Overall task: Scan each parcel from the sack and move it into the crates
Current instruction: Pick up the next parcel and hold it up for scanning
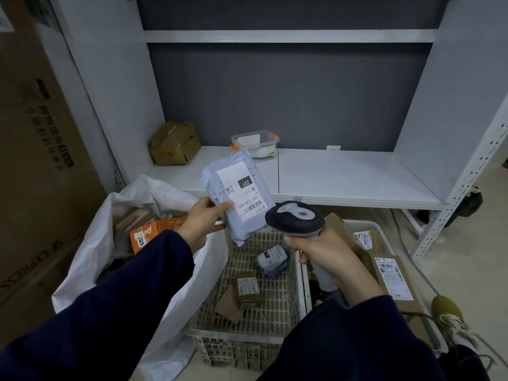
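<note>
Gripping a grey parcel [235, 196] by its left edge, left hand [202, 224] fingers closed on it above the crate [298, 284]; right hand [327, 257] wrapped tight round scanner [295, 218].

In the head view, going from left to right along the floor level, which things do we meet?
Large cardboard box → white sack → left crate → right crate → olive shoe.

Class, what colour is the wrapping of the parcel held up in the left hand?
Pale grey-blue, with a white label; the parcel shows clearly in the head view.
</note>
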